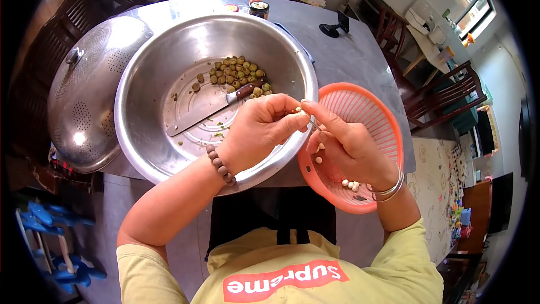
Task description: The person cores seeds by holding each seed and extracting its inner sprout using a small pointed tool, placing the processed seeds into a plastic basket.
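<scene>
Over the right rim of a wide steel basin (135, 152), my hands meet with fingertips nearly together. My left hand (261, 126), wearing a wooden bead bracelet, pinches a small pale lotus seed (299, 110). My right hand (354, 146), with silver bangles, is closed round a thin metal tool (315, 125) pointed at the seed; its exact kind is partly hidden. Greenish-brown lotus seeds (233, 71) lie heaped in the basin, beside a knife (205, 115) with a wooden handle. Below my right hand, several peeled white seeds (350, 184) lie in an orange plastic basket (388, 118).
A perforated steel lid (93, 87) leans at the basin's left. Behind the basin stands a dark jar (259, 9), and a small black stand (334, 25) is farther right on the grey table (360, 59). Wooden chairs (444, 93) surround the table.
</scene>
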Available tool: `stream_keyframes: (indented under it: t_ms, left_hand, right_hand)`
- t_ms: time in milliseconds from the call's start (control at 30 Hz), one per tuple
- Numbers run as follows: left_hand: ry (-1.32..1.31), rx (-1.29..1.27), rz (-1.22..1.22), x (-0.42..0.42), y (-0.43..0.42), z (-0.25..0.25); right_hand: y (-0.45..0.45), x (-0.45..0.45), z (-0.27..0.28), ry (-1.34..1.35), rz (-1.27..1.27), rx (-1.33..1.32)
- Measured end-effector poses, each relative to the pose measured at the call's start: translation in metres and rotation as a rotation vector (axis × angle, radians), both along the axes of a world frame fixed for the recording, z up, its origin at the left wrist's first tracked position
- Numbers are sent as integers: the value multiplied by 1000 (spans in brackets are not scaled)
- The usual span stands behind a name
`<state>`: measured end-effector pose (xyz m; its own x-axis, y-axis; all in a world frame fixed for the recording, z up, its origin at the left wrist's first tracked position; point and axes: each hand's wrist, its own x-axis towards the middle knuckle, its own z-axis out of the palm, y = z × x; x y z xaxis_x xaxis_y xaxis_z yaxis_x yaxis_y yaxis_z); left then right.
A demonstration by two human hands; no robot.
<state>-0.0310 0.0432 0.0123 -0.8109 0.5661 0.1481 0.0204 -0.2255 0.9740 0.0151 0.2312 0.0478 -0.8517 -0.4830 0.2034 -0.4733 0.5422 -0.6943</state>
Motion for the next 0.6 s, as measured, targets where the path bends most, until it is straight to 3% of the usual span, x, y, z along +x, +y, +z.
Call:
stream_keyframes:
  t_ms: [400,600]
  left_hand:
    - [2,-46,-49,2,6,2]
    - [-56,-25,-72,4,7,5]
  right_hand:
    - [14,-1,6,-250,87,-152]
    - [15,0,18,-397,69,-107]
